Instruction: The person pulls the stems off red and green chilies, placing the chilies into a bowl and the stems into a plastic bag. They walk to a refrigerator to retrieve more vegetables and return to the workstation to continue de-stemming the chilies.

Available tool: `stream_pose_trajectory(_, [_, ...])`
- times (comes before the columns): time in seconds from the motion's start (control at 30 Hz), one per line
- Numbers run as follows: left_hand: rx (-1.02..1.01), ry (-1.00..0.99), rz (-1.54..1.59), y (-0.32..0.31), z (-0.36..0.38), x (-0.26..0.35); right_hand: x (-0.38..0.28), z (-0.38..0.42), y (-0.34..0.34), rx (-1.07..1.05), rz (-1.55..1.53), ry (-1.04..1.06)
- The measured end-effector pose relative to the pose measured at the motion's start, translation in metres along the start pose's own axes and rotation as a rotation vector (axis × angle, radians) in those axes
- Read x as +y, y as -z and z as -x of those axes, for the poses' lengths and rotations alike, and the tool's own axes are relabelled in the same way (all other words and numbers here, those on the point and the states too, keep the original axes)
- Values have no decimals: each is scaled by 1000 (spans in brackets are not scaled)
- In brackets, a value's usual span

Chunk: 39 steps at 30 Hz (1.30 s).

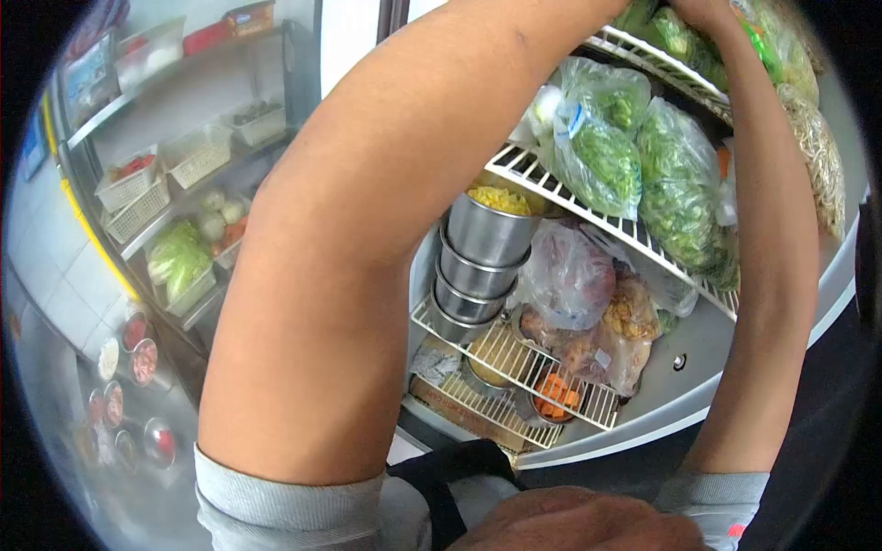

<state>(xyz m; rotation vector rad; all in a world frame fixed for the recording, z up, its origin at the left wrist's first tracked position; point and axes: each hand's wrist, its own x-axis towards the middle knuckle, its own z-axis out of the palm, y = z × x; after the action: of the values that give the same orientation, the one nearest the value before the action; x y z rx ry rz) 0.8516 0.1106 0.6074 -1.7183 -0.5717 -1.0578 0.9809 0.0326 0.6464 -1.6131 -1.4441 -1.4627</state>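
Both arms, in grey sleeves, reach up into an open refrigerator. Only the edge of my left hand (614, 7) shows at the top, beside green vegetables; its fingers are out of frame. My right hand (703, 13) is cut off by the top edge, over bagged greens (678, 39) on the upper rack; its fingers are hidden, so any grip cannot be made out. Below, clear bags of leafy greens (602, 156) lie on the middle rack (571, 204). Right of my right forearm is a bag of thin, pale strands (813, 151).
Stacked metal containers (485, 234), the top one holding yellow pieces, stand on a lower rack beside bagged food (565, 275). A bowl of orange pieces (556, 395) sits below. At left are shelves with white baskets (197, 158), lettuce (179, 257) and several small bowls (143, 361).
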Motion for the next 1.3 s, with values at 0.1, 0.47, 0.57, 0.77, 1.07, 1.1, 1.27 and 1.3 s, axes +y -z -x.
stream_pose_trajectory(0.1, [66,-54,121,-16,-15,-15,0,6,15,-190,-329,-70])
stream_pose_trajectory(0.47, [-24,-59,276,-4,-25,-39,1,39,17,-103,-393,94])
stream_pose_trajectory(0.57, [31,-63,276,-4,-27,-42,2,36,3,-222,-283,128])
stream_pose_trajectory(0.77, [-154,-81,509,4,-30,-43,22,24,-4,-417,-473,87])
stream_pose_trajectory(1.07, [91,6,-8,-7,-13,-3,-17,43,39,-399,-442,0])
stream_pose_trajectory(1.1, [79,-4,2,-7,-12,-6,-28,49,58,-415,-328,87])
stream_pose_trajectory(1.27, [206,-9,74,-6,-25,-13,-19,59,59,-502,11,138])
stream_pose_trajectory(1.3, [219,72,110,-2,-34,-15,-19,59,58,-475,32,119])
